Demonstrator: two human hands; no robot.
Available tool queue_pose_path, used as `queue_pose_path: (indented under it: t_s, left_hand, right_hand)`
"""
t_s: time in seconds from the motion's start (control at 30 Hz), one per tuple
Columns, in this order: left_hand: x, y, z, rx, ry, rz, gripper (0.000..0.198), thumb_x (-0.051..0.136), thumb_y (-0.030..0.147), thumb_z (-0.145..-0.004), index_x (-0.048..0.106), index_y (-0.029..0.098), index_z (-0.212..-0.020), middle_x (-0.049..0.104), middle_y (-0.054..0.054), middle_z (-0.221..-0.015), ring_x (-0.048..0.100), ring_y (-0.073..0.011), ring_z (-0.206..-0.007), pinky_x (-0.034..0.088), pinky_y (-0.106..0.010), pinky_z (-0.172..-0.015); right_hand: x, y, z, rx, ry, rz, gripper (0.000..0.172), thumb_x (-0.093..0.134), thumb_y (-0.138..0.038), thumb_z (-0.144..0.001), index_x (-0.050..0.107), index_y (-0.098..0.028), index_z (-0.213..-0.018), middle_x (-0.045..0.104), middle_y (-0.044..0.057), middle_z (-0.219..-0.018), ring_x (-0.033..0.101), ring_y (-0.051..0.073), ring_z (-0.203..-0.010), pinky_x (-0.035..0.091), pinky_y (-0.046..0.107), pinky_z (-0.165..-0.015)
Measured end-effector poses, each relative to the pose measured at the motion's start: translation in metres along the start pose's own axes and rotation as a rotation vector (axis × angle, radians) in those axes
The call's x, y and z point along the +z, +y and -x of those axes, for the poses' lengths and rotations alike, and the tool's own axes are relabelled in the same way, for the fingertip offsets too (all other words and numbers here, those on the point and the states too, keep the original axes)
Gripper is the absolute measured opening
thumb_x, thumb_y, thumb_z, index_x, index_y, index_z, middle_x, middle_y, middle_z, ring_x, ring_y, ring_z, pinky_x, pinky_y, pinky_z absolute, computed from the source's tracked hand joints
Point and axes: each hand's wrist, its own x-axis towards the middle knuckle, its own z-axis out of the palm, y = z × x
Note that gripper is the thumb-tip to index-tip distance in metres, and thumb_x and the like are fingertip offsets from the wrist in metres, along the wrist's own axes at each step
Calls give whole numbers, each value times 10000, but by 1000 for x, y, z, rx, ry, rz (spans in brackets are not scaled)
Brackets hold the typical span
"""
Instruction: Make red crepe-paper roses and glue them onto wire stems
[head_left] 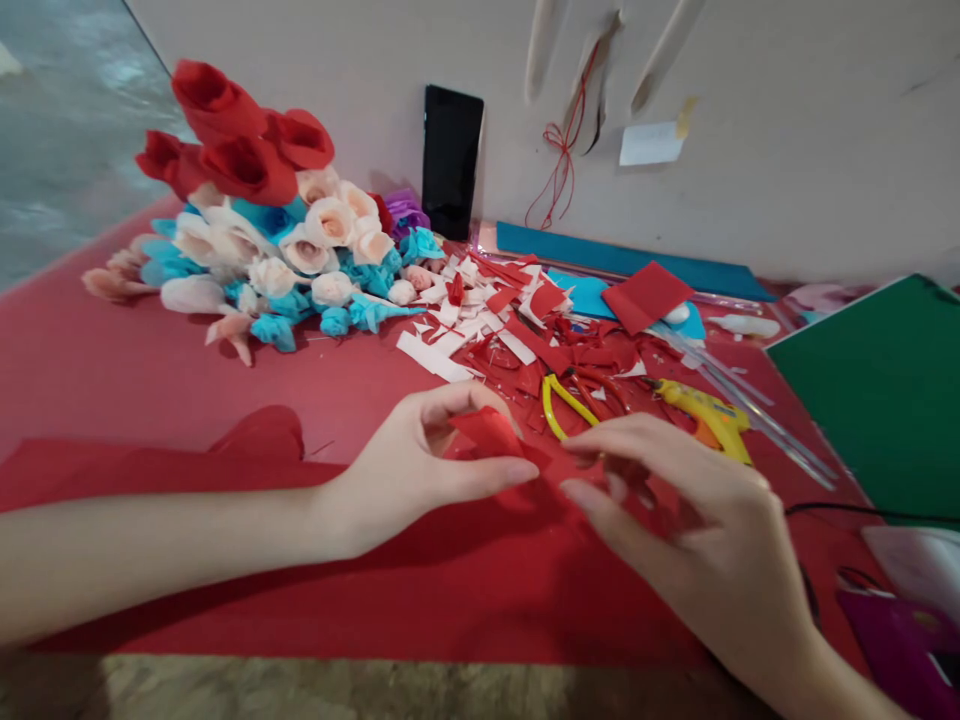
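My left hand (427, 450) pinches a small folded piece of red paper (489, 432) between thumb and fingers, above the red tabletop. Just to its right is my right hand (682, 510), thumb and index finger apart, with nothing visible between their tips. Its other fingers curl behind and are partly hidden. Beyond the right fingertips lie yellow-handled pliers (566, 405). A sheet of red paper (300, 580) is spread under both hands along the front edge.
Paper flowers (315, 235) in red, peach and blue are heaped at back left. Red and white scraps (517, 320) cover the middle. A yellow glue gun (705, 412) and a green board (877, 390) lie right. A phone (451, 160) leans on the wall.
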Motion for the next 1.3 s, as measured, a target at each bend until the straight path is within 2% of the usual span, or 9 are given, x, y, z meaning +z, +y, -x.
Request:
queue_pose_path:
  t_s: [0.13, 0.27, 0.43, 0.57, 0.7, 0.83, 0.97, 1.17, 1.3]
  left_hand:
    - [-1, -2, 3, -42, -54, 7, 177, 717, 199, -669, 545, 163, -693, 585, 52, -693, 548, -42, -676, 459, -98, -635]
    - [1, -1, 5, -41, -90, -21, 220, 716, 153, -662, 526, 172, -771, 588, 56, -728, 556, -37, -679, 464, -95, -640]
    - [1, 2, 4, 103, -158, -120, 334, 699, 85, -667, 503, 197, -912, 601, 60, -787, 579, -29, -757, 462, -72, -706]
    - [-4, 4, 1, 211, -180, -283, 338, 687, 108, -681, 506, 189, -955, 595, 43, -837, 583, -45, -808, 460, -88, -740]
    - [-7, 10, -2, 286, -216, -432, 359, 699, 148, -675, 526, 155, -989, 612, 17, -863, 585, -69, -835, 451, -128, -791]
    - [-8, 19, -4, 229, -282, -614, 316, 720, 212, -654, 598, 166, -942, 632, 9, -893, 582, -96, -836, 449, -163, -767]
    - [-9, 21, -6, 169, -359, -687, 200, 700, 261, -672, 659, 190, -855, 621, -4, -811, 571, -130, -773, 460, -223, -707]
    - [-11, 16, -7, 259, -370, -705, 140, 650, 252, -727, 684, 179, -841, 637, -36, -750, 556, -155, -755, 455, -264, -712]
    - [-11, 17, -7, 370, -376, -739, 107, 634, 231, -736, 685, 180, -814, 654, -29, -725, 545, -152, -747, 439, -265, -735]
  right_hand:
    - [11, -1, 5, -4, -109, -125, 166, 703, -206, -672, 632, -172, -818, 633, -29, -738, 571, 52, -623, 446, 122, -584]
    - [17, -1, 11, 15, -127, -91, 40, 644, -201, -733, 627, -166, -740, 599, -35, -629, 534, 52, -528, 416, 144, -510]
    - [14, -1, 14, -52, -112, -51, 182, 553, -128, -789, 559, -166, -610, 576, -28, -584, 534, 64, -530, 397, 161, -507]
    - [10, -1, 10, -79, -103, -34, 170, 559, -123, -792, 565, -163, -627, 621, -8, -662, 562, 72, -587, 411, 165, -546]
    - [7, 0, 9, -97, -114, 4, 139, 577, -114, -778, 588, -164, -649, 609, -13, -633, 546, 70, -565, 401, 174, -534]
    - [6, 2, 10, -110, -122, 51, 83, 590, -126, -772, 629, -171, -715, 616, -10, -660, 540, 78, -568, 392, 192, -530]
    - [4, 3, 11, -99, -196, 63, 104, 566, -133, -785, 633, -173, -716, 578, -13, -610, 511, 84, -541, 370, 209, -516]
    - [3, 2, 9, -120, -253, 99, 193, 522, -134, -809, 583, -172, -630, 518, -21, -555, 462, 83, -513, 339, 218, -499]
    - [3, 2, 11, -167, -250, 122, 178, 520, -130, -816, 597, -171, -661, 538, -16, -572, 474, 88, -522, 336, 222, -502]
